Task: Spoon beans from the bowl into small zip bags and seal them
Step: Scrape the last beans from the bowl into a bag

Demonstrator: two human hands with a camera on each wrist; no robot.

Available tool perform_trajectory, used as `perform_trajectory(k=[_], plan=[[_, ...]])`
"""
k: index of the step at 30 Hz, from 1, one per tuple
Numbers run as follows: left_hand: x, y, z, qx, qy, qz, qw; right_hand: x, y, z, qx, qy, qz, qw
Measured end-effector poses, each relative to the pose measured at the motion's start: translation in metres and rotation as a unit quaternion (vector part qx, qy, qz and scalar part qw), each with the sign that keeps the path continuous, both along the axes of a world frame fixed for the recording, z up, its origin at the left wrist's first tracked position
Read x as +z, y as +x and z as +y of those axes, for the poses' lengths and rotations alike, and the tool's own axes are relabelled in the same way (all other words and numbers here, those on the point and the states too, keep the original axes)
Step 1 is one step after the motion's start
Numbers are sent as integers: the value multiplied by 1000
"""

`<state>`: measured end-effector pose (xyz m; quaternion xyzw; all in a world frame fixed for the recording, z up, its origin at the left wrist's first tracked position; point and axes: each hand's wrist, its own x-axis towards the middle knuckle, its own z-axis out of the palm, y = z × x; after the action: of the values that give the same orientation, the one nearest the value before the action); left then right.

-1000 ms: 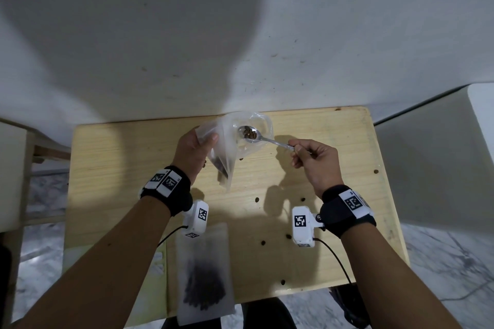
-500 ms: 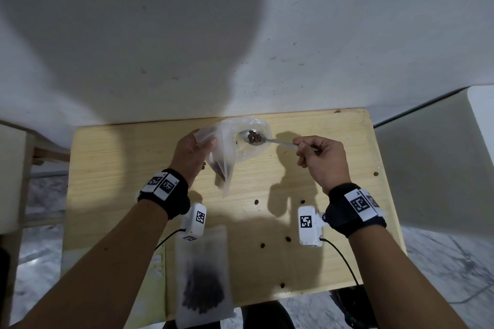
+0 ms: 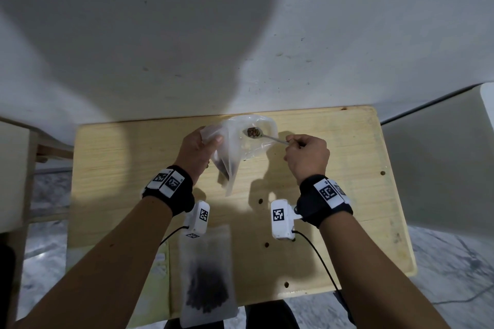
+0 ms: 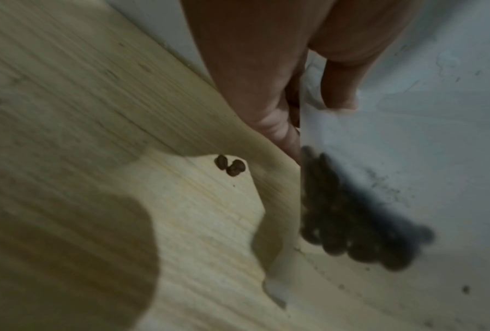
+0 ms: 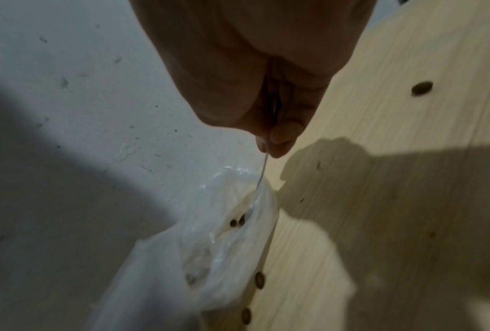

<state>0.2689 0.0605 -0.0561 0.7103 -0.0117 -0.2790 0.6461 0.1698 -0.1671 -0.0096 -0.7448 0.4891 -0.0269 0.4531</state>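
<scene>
left hand [image 3: 199, 148] pinches the small zip bag [image 3: 231, 157] by its rim, mouth held open and beans sagging low, so the right hand [image 3: 307, 157], fingers curled round the spoon [image 3: 263, 136], can tip its beans in above the table [image 3: 347, 157]

A pale wooden desk [image 3: 347, 157] with small round holes in its top stands against a scuffed white wall [image 3: 294, 21], where a large rounded shadow falls. Grey marbled floor [image 3: 454, 270] shows below on both sides. A wooden frame [image 3: 16, 168] stands at left, a white panel [image 3: 441, 157] at right.
</scene>
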Motion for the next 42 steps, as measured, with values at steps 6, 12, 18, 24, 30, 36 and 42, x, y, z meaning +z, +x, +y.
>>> perform_trajectory(k=[6,12,18,24,30,36,42], plan=[[9,-1,-5,-21,6,2,1000,-10,13,19,-55,20,-57,997],[9,3,-2,10,14,13,1000,-13,-2,13,-57,83,-114,988],[8,5,-4,19,22,9,1000,-7,-23,-6,-31,113,-127,985],[5,4,-6,5,24,4,1000,-5,-36,-21,-7,128,-116,985],[15,0,-9,22,37,-2,999,-3,-38,-23,15,118,-102,988],[13,1,-9,13,41,-8,999,2,-31,-25,71,36,-51,996],[12,1,-11,15,28,-9,999,11,-17,-16,148,-116,-13,982]])
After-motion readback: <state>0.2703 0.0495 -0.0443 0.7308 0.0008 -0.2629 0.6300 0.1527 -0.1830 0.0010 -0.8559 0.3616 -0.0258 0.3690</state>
